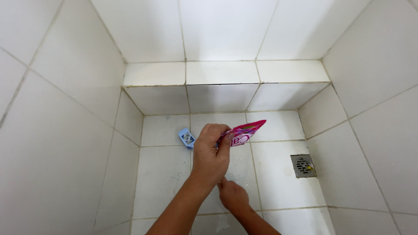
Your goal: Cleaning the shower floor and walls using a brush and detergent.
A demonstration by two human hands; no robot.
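My left hand [211, 152] is raised over the white tiled floor [278, 182] and pinches a pink sachet [244, 132] by its left end between thumb and fingers. The sachet sticks out to the right, tilted upward. My right hand [233, 196] is lower, just below the left wrist, its back toward me and its fingers curled together. Nothing shows in it. A small blue packet [186, 138] lies on the floor just left of my left hand.
A square metal floor drain [303, 165] sits at the right, with a small yellow bit on its grate. A low tiled ledge [222, 72] runs along the back. White tiled walls close in on the left, right and rear.
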